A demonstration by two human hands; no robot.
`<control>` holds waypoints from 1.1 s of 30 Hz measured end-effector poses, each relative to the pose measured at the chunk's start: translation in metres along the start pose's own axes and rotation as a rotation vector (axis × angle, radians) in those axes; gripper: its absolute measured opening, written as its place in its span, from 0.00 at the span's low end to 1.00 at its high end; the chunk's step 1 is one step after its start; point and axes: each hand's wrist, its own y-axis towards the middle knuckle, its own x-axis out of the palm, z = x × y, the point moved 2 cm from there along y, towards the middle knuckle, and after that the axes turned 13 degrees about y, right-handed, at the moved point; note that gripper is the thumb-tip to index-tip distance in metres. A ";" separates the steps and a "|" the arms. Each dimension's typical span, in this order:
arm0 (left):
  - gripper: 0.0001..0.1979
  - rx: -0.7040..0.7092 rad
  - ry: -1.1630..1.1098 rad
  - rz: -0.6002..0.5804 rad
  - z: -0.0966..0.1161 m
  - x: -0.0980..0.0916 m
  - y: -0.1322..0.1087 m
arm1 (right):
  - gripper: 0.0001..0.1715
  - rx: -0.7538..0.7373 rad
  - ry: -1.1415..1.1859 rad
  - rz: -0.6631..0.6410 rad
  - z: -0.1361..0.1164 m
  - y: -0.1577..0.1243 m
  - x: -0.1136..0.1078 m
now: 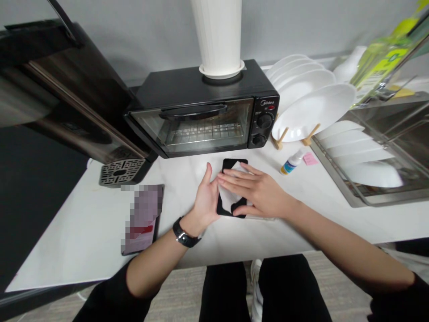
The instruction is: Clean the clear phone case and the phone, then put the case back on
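My left hand (206,199), with a black watch on its wrist, grips a flat black phone-like slab (221,210) by its left side. Its thumb points up along that side and the other fingers are hidden behind the slab. Across the slab lies a crumpled white cloth (229,197). My right hand (263,192) presses this cloth against the surface, fingers rather straight and thumb lower down on the black. A thin pale edge shows on the counter beneath the right hand; what it belongs to is unclear. Nearby on the right stands a small spray bottle (292,162).
A black toaster oven (201,127) stands behind my hands, a white container (219,36) on top. Left are a tablet (144,219) with a blurred screen and a dark machine with a drip tray (122,172). White plates (315,107), a pink note (310,158) and a sink (355,199) lie right.
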 end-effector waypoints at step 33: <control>0.44 0.041 0.026 -0.037 -0.002 -0.004 0.004 | 0.59 0.027 0.052 -0.031 -0.005 0.000 0.013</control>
